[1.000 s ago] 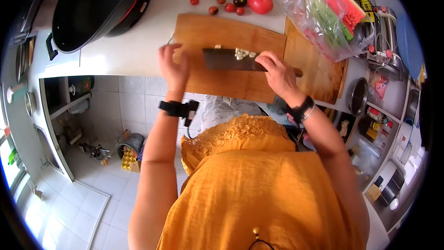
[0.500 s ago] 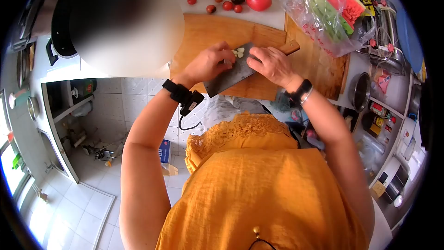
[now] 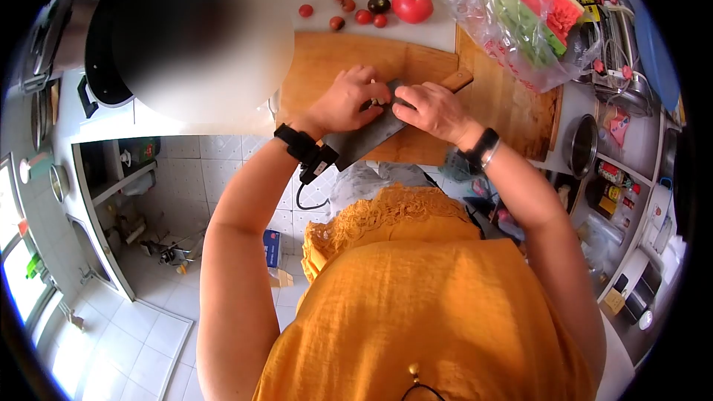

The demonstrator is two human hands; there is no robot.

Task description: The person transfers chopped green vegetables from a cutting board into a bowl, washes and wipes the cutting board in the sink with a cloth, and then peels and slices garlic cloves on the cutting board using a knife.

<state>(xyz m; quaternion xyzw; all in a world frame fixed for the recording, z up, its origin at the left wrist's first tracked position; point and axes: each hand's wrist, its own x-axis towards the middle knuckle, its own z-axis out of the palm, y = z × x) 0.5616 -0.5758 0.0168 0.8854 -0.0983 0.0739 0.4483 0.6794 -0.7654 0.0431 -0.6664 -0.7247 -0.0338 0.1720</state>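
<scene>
A cleaver point(image 3: 371, 137) lies flat and slanted over the wooden cutting board, its wooden handle pointing to the upper right. Pale peeled garlic cloves point(image 3: 376, 102) are on the blade, mostly covered by fingers. My left hand point(image 3: 352, 101) is curled over the cloves from the left, with its fingers closed around them. My right hand point(image 3: 437, 113) is closed on the cleaver's blade close to the handle, thumb and fingertips bent over the metal; its exact grip is partly hidden.
Behind the cutting board point(image 3: 334, 48) are several small tomatoes point(image 3: 363, 17), a dark one point(image 3: 379, 5) and a large red tomato point(image 3: 412, 4). Cut watermelon point(image 3: 546, 4) lies near a clear plastic bag point(image 3: 512, 41) at right. A black pan point(image 3: 100, 67), largely blurred, stands at left.
My left hand has moved slightly right and closed over the garlic cloves, which showed plainly before. My right hand and the cleaver have shifted only a little.
</scene>
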